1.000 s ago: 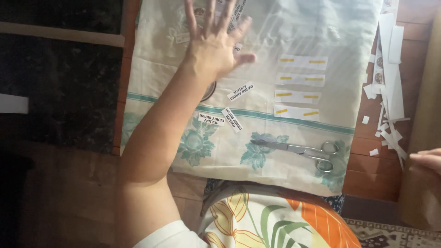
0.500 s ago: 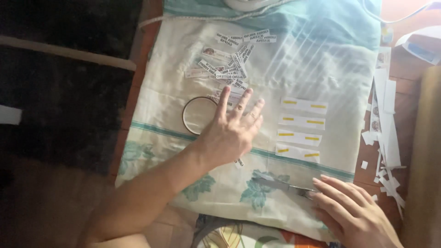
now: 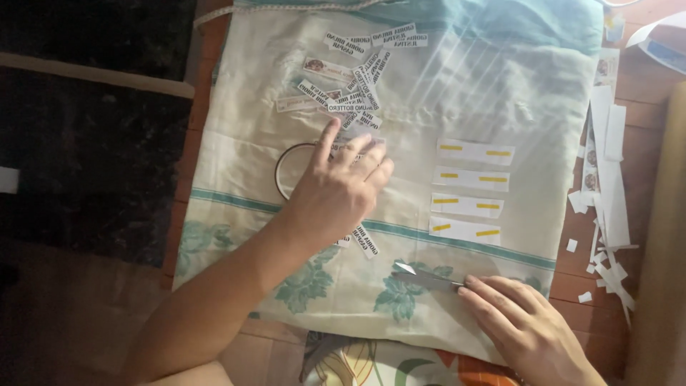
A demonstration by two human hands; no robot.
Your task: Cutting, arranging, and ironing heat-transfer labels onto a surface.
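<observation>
On the cream cloth (image 3: 236,164) with its green leaf border, spread over a wooden surface (image 3: 647,236), the things run left to right. Furthest left lies a thin ring (image 3: 280,170), partly hidden under the left hand (image 3: 339,193). That hand lies flat and palm down, its fingers spread and grasping nothing, the fingertips resting at the lower edge of a loose heap of printed paper strips (image 3: 357,78). It seems to be pressing or sorting the nearest slips. One more printed strip (image 3: 365,241) lies just below the hand.

Right of the heap, four blank white strips (image 3: 468,191), each with yellow marks near both ends, lie in a neat column, kept apart from the jumble, probably so they stay in order. Below them a pair of scissors (image 3: 427,278) rests on the cloth, blades pointing left. The right hand (image 3: 518,322) covers the handles, fingers laid over them; whether it has closed around them cannot be told.

Further right, off the cloth, white paper offcuts (image 3: 607,207) lie scattered along the surface beside a long pale roll (image 3: 661,250). No bowl, box or tray shows; the cloth alone carries the slips.
</observation>
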